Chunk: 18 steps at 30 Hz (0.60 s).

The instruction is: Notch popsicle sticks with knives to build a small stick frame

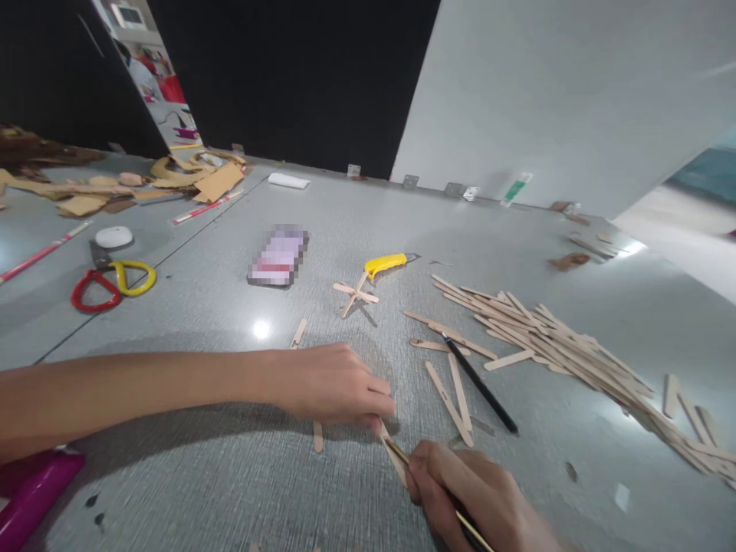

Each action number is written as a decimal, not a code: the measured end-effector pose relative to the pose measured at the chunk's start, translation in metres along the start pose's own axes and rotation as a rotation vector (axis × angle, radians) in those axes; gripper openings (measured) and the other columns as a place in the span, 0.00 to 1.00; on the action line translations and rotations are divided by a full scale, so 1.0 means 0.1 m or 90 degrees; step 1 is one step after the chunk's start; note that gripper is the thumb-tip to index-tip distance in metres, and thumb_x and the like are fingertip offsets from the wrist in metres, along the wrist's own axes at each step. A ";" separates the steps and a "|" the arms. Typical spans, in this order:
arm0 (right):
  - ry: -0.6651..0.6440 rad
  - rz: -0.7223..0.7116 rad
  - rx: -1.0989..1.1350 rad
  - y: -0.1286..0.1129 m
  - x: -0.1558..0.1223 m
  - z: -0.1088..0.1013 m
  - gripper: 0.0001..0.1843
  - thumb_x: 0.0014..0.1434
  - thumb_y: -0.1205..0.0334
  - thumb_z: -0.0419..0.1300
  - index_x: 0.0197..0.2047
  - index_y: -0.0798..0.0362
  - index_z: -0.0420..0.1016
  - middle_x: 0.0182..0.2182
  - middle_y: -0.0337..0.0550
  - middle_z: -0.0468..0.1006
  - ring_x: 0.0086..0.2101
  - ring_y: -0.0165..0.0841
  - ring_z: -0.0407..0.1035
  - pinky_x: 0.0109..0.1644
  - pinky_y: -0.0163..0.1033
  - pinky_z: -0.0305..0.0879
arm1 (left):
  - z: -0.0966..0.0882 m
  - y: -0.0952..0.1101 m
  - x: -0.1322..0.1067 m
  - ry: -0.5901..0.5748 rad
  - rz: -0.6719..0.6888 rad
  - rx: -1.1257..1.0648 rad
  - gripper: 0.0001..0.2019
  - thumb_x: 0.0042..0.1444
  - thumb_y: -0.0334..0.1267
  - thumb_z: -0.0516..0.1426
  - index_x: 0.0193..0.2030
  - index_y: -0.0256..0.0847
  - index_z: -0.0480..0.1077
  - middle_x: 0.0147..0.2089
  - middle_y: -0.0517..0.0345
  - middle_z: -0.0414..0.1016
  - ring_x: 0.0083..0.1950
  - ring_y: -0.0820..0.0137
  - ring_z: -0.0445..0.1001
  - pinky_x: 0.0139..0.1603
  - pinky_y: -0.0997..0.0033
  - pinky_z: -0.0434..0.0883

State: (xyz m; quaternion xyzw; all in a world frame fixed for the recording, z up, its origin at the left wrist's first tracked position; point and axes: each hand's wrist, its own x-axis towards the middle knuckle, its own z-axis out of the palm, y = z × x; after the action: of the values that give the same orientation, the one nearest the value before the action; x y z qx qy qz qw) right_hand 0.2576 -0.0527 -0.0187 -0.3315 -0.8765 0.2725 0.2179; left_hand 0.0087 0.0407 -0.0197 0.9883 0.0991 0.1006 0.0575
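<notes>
Toward the near edge of a grey, finely streaked table, an edge outside the view, the fingers of the left hand curl nearly closed onto a flat wooden stick, hiding its far end. The fingers of the right hand close round a slim dark-and-gold tool, its kind hard to make out, its tip at the stick. Beyond lie crossed sticks by a yellow cutter and a phone, its screen blurred into squares. Toward the right edge spreads a long heap of sticks; cardboard scraps crumple along the far edge, left.
</notes>
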 end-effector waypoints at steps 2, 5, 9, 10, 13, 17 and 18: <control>0.011 -0.005 0.014 0.03 -0.05 0.04 0.15 0.76 0.64 0.49 0.34 0.46 0.64 0.24 0.36 0.69 0.20 0.29 0.60 0.24 0.37 0.57 | 0.01 0.00 0.00 0.001 -0.003 0.001 0.11 0.73 0.43 0.57 0.39 0.41 0.72 0.35 0.63 0.78 0.29 0.73 0.73 0.25 0.66 0.58; 0.010 0.009 0.026 0.04 -0.09 0.07 0.16 0.77 0.61 0.49 0.34 0.47 0.66 0.25 0.37 0.70 0.22 0.30 0.61 0.25 0.37 0.59 | 0.03 -0.01 -0.01 -0.004 -0.001 0.001 0.11 0.73 0.43 0.57 0.39 0.41 0.71 0.35 0.63 0.77 0.30 0.72 0.73 0.25 0.64 0.57; 0.008 0.020 0.041 0.04 -0.06 0.05 0.16 0.76 0.60 0.50 0.34 0.47 0.66 0.25 0.37 0.70 0.21 0.29 0.60 0.24 0.37 0.57 | 0.06 -0.01 -0.02 0.000 -0.005 -0.001 0.12 0.73 0.43 0.56 0.39 0.41 0.71 0.36 0.63 0.77 0.30 0.72 0.72 0.24 0.64 0.57; 0.007 0.024 0.043 0.05 -0.05 0.05 0.16 0.76 0.61 0.50 0.34 0.47 0.65 0.25 0.36 0.69 0.21 0.29 0.60 0.24 0.37 0.56 | 0.06 -0.01 -0.01 0.002 -0.005 -0.001 0.12 0.73 0.44 0.56 0.39 0.41 0.71 0.36 0.63 0.77 0.30 0.72 0.72 0.24 0.65 0.57; 0.001 0.040 0.037 0.07 -0.05 0.05 0.15 0.76 0.63 0.50 0.33 0.47 0.64 0.24 0.34 0.67 0.20 0.28 0.57 0.24 0.37 0.54 | 0.05 -0.01 -0.01 0.004 -0.005 0.002 0.11 0.73 0.43 0.57 0.38 0.41 0.70 0.35 0.63 0.77 0.29 0.73 0.72 0.24 0.65 0.57; -0.005 0.086 0.054 0.06 -0.03 0.03 0.16 0.76 0.60 0.50 0.33 0.47 0.65 0.24 0.34 0.68 0.22 0.28 0.58 0.26 0.37 0.55 | 0.03 -0.01 0.00 0.035 0.010 -0.002 0.10 0.72 0.41 0.58 0.37 0.41 0.70 0.34 0.63 0.77 0.29 0.73 0.72 0.24 0.66 0.58; -0.016 0.123 0.090 0.05 -0.01 0.01 0.17 0.77 0.58 0.49 0.34 0.48 0.65 0.23 0.35 0.69 0.22 0.28 0.60 0.27 0.36 0.57 | 0.03 -0.01 -0.01 0.040 0.015 -0.009 0.11 0.72 0.41 0.57 0.37 0.41 0.70 0.34 0.62 0.77 0.29 0.72 0.72 0.25 0.67 0.59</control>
State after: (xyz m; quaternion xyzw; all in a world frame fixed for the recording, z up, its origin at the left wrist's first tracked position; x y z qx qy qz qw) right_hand 0.2603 -0.0502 -0.0225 -0.3947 -0.8219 0.3574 0.2024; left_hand 0.0084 0.0408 -0.0226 0.9854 0.0884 0.1328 0.0599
